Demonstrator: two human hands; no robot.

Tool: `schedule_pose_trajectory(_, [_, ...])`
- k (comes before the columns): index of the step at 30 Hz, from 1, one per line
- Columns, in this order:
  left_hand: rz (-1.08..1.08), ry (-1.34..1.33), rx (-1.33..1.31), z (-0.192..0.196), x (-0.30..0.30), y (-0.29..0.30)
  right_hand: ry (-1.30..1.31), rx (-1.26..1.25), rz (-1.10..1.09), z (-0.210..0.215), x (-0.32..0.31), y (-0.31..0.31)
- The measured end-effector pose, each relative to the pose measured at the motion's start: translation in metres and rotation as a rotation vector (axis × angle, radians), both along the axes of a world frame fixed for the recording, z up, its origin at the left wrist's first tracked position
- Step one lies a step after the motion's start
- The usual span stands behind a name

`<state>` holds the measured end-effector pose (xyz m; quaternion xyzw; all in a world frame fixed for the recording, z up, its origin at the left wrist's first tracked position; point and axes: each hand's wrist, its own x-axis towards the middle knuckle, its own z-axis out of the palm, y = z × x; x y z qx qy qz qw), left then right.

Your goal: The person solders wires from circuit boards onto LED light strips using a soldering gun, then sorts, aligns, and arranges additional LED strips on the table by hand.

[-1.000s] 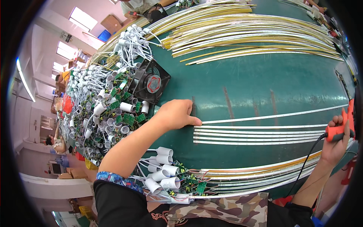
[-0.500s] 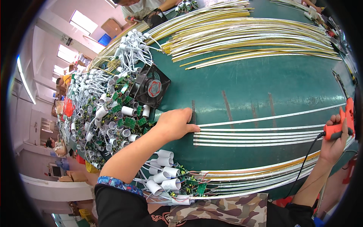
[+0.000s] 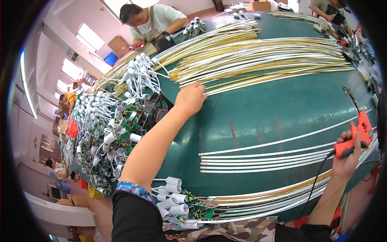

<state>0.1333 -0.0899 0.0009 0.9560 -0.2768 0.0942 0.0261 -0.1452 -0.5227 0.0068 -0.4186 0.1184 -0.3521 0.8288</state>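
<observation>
My left hand is at the near left end of a big pile of long thin white and yellow LED strips. Its fingers are curled down on the end of a white strip, and the fingertips are partly hidden. At the right, my right hand is closed around an orange-red soldering gun with a black cord, its long dark tip pointing up and away. Between the hands, several white LED strips lie side by side on the green table, the farthest one slanting away from the others.
A heap of white lamp caps with green circuit boards covers the left, with a black fan beside it. More caps and wired strips lie along the near edge. Other people work across the table.
My left hand has left the ends of the laid-out strips and reached away to the strip pile. The view has shifted; my right hand still holds the soldering gun.
</observation>
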Motion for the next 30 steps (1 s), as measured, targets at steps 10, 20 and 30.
schedule_pose_trajectory(10, [-0.067,-0.137,0.043,-0.009,0.016,0.008,0.003,-0.032,-0.006,0.003,0.0,-0.004])
schedule_pose_trajectory(20, [-0.081,0.912,-1.153,0.048,-0.042,0.02,0.002,-0.066,-0.008,-0.002,-0.001,-0.007])
schedule_pose_trajectory(30, [0.264,1.293,-0.987,0.014,-0.095,0.055,-0.081,-0.077,0.005,0.0,-0.002,-0.007])
